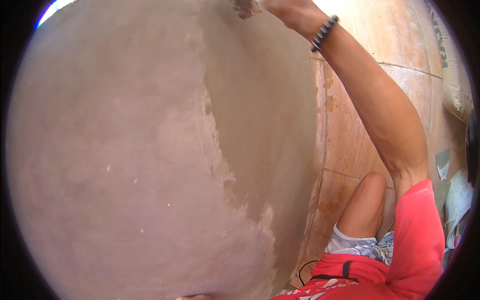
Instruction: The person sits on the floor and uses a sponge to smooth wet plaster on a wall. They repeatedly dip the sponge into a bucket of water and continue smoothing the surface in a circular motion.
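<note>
My right arm stretches up along the wall (150, 140), with a dark beaded bracelet at the wrist. My right hand (287, 10) is at the top edge, partly cut off and slightly blurred. A small dark, mottled thing (245, 8) sits at its fingertips against the wall; its kind is unclear. Around and below that hand runs a darker, wet-looking band (255, 110) with a ragged left border; the wall left of it is paler and dull. Of my left hand (195, 297) just a sliver shows at the bottom edge, by the wall, its fingers mostly hidden.
Tan floor tiles (350, 125) with stains and dusty patches meet the wall on the right. A pale printed sack (456, 80) lies at the far right. Below it are a grey scrap (443, 164) and a whitish crumpled piece (457, 197). My bent knee (367, 195) is near the wall.
</note>
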`<state>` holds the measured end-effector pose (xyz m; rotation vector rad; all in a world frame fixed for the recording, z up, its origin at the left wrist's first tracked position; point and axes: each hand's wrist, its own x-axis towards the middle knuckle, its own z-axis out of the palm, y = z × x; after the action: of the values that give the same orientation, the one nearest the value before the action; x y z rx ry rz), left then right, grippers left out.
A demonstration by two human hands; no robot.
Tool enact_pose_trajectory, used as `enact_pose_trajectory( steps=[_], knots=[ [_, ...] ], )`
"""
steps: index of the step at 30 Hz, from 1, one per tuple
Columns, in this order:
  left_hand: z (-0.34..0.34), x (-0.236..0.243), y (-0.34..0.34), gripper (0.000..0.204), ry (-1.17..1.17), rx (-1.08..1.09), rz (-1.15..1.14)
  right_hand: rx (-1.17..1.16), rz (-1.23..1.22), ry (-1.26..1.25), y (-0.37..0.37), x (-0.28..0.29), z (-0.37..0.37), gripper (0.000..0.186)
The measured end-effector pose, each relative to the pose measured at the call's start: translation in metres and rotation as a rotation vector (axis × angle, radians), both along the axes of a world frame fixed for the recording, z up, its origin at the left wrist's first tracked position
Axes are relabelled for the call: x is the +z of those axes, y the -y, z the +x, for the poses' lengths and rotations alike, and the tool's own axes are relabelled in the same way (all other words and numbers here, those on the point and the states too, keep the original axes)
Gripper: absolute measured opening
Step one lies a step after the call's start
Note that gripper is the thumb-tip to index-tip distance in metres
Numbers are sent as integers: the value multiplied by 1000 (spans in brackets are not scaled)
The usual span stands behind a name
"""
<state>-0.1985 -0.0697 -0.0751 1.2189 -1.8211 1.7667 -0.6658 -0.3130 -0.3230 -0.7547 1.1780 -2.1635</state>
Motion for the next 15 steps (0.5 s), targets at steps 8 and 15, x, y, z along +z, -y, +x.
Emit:
enact_pose_trajectory(
  steps=[8, 15],
  knots=[
    [5, 1, 0, 71, 41, 32, -5, -87, -83, -232, -85, -6, 180, 56],
    [12, 2, -2, 75, 16, -20, 20, 27, 146, -146, -168, -78, 209, 47]
  ],
)
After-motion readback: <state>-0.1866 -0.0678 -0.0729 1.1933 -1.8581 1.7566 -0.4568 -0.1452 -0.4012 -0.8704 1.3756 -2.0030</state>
